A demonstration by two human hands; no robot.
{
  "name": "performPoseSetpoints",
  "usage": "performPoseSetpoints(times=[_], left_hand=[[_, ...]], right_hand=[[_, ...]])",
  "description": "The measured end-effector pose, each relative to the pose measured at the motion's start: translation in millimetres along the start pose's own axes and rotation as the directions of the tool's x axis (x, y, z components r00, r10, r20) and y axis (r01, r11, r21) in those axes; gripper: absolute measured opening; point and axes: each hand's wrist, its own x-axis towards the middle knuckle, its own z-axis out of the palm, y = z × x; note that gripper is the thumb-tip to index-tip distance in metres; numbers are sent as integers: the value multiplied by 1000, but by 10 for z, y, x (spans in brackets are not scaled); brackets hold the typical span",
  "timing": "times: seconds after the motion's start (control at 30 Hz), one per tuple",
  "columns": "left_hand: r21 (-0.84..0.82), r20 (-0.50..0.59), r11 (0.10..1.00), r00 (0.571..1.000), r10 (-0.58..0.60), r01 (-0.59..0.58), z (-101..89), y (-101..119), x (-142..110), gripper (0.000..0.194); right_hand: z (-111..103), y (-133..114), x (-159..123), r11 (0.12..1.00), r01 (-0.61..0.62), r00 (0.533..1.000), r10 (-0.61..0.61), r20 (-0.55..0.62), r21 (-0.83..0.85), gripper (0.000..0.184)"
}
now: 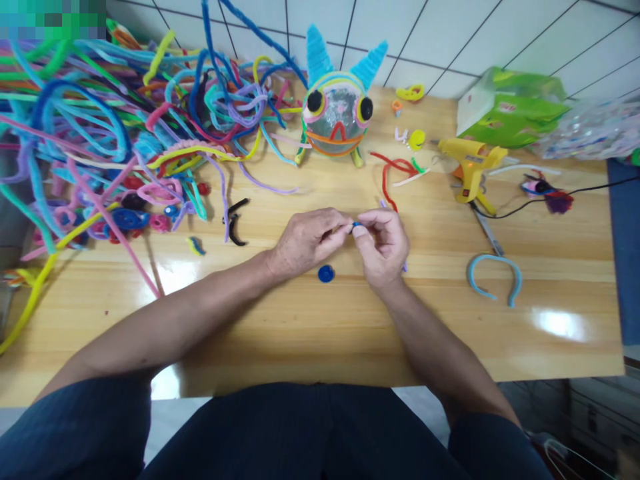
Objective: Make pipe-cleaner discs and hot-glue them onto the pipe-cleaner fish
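Lettering on the green pack [530,110] is too small to read. Pale, glossy wood makes up the table [280,340], set against a white tiled wall [425,40]. Beside the pack, a clear bag [593,130] holds shiny bits, hard to make out. Left hand [313,241] and right hand [384,245] pinch a small blue piece [357,225] between fingertips, near the blue disc [326,273] and well apart from the glue gun [473,163].
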Motion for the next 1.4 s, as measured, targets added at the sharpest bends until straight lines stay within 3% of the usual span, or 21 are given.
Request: performPoseSetpoints(times=[0.47,0.73,1.4], left_hand=[[17,-26,999,999,44,-44,27,-14,2,9],[47,23,999,1000,-12,11,12,-17,-14,15],[25,9,1000,1000,-15,14,-2,0,-6,11]], right_hand=[[-19,-16,13,997,45,999,-44,23,-64,5],[-23,-22,16,997,29,999,-27,32,-77,6],[-24,-10,15,998,39,999,-37,30,-58,5]])
